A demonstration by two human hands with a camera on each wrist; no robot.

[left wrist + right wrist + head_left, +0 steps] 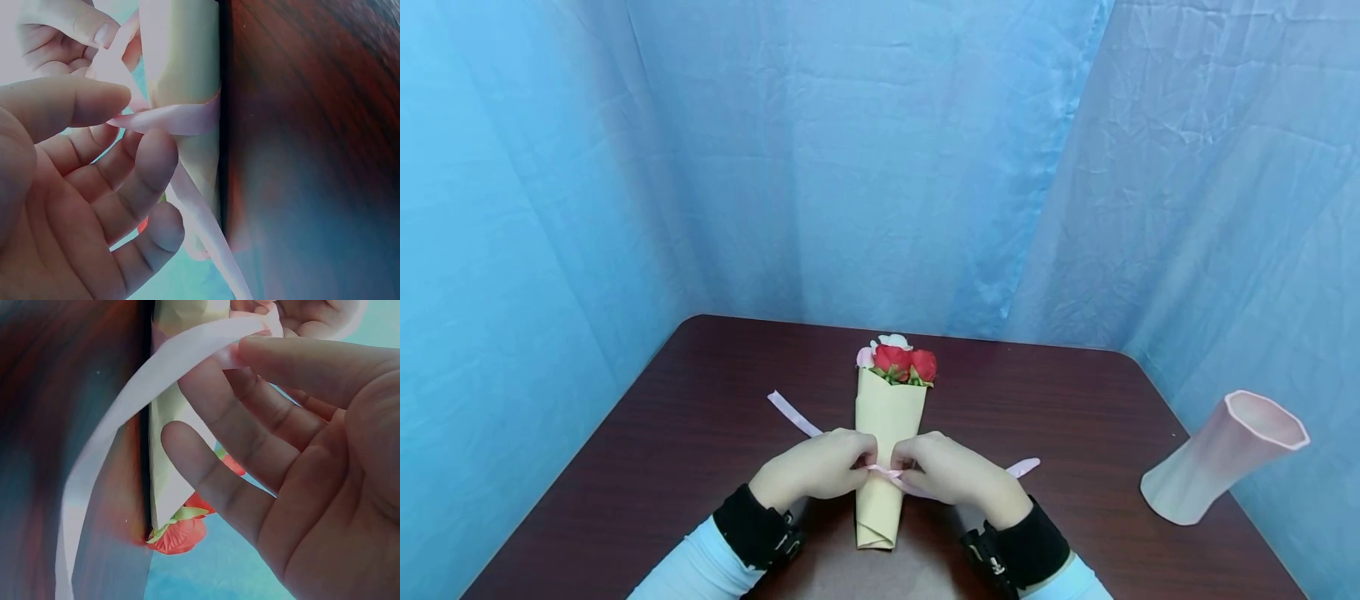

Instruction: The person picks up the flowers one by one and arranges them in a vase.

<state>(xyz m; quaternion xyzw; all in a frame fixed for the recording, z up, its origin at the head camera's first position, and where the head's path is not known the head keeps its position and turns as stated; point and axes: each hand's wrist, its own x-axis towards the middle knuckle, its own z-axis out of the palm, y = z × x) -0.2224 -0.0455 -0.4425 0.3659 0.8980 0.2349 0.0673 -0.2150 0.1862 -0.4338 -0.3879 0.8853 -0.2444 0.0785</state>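
A bouquet in pale yellow wrapping paper (889, 408) lies on the table, its red, white and pink flowers (895, 360) toward the far edge. Around the middle of the wrap runs a pink ribbon (187, 119), crossed at the front. My left hand (827, 462) pinches the ribbon between thumb and forefinger at the wrap's left side. From the right side, my right hand (951, 471) pinches the ribbon (187, 347) between thumb and fingertips. One loose ribbon end (793, 413) points out to the far left, the other lies beyond the right hand.
A pink and white vase (1225, 458) stands near the table's right edge. Blue cloth (880, 167) hangs behind and at both sides of the dark brown table (737, 367). Each wrist wears a black band (752, 525).
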